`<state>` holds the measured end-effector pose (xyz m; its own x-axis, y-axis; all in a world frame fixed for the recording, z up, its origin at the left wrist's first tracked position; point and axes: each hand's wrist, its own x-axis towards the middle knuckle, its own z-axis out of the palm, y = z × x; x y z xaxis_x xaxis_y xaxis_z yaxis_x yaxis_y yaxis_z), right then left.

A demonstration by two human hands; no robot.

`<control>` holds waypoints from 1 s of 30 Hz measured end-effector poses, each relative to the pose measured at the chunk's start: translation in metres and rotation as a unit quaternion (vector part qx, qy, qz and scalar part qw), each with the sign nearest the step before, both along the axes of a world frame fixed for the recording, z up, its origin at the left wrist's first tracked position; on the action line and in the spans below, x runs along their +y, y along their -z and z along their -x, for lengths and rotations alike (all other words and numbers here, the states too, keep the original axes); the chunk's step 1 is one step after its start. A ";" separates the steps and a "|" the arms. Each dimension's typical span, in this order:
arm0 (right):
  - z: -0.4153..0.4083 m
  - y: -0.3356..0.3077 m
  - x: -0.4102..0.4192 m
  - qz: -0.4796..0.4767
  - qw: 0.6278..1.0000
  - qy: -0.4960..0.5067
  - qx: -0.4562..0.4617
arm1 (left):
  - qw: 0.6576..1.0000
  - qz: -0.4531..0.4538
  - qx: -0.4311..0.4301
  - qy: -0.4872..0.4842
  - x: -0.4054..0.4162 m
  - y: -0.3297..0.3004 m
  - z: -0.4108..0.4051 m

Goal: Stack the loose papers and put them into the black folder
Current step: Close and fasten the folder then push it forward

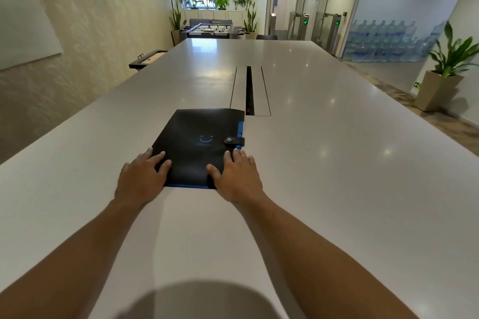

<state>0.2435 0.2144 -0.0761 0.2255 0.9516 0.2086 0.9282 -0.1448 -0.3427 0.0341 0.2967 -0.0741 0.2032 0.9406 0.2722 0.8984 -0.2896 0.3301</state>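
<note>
Both bare forearms reach over the long pale table [337, 137]; left hand [141, 179] and right hand [237, 179] lie spread flat on the closed black folder [199, 142]. Potted plants [449, 59] line the room.

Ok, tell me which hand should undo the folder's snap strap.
Right. The right hand rests on the black folder's near right corner, just below the snap strap. The left hand lies at the opposite corner, farther away.

Black folder [197, 142]: matt, smooth plastic-looking cover; strap [234, 140] with shiny metal snap. Surface [337, 163]: smooth, pale grey, semi-glossy, reflecting ceiling lights.
</note>
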 end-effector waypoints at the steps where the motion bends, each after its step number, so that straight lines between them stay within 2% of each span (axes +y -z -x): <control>1: 0.000 0.000 0.000 -0.001 1.000 -0.002 -0.001 | 1.000 -0.003 -0.004 -0.004 0.001 0.000 0.000; 6: -0.001 0.003 -0.002 -0.021 0.999 -0.025 -0.014 | 0.999 -0.017 -0.008 -0.030 -0.008 0.004 0.005; 10: 0.001 -0.002 -0.007 -0.016 1.000 -0.023 -0.002 | 0.998 -0.011 0.040 -0.036 -0.013 0.000 0.005; 14: 0.008 -0.010 -0.021 -0.093 0.995 0.018 0.008 | 0.998 -0.049 0.021 -0.040 -0.023 -0.004 0.008; 16: 0.004 -0.014 -0.035 -0.118 0.993 0.029 -0.002 | 0.997 -0.071 0.007 -0.027 -0.033 -0.004 0.007; 21: -0.023 -0.027 -0.080 -0.093 0.994 0.059 -0.021 | 0.996 -0.087 -0.025 0.022 -0.069 -0.006 -0.008; 28: -0.070 -0.036 -0.173 -0.042 0.992 0.122 -0.001 | 0.992 -0.054 -0.016 0.117 -0.135 -0.010 -0.042; 30: -0.074 -0.035 -0.204 -0.065 0.990 0.122 -0.028 | 0.990 -0.034 -0.004 0.138 -0.153 -0.013 -0.048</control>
<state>0.3179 0.0106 -0.0413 0.4309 0.8341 0.3444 0.8886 -0.3256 -0.3231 0.0817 0.1433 -0.0611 0.4475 0.8290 0.3356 0.7789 -0.5456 0.3092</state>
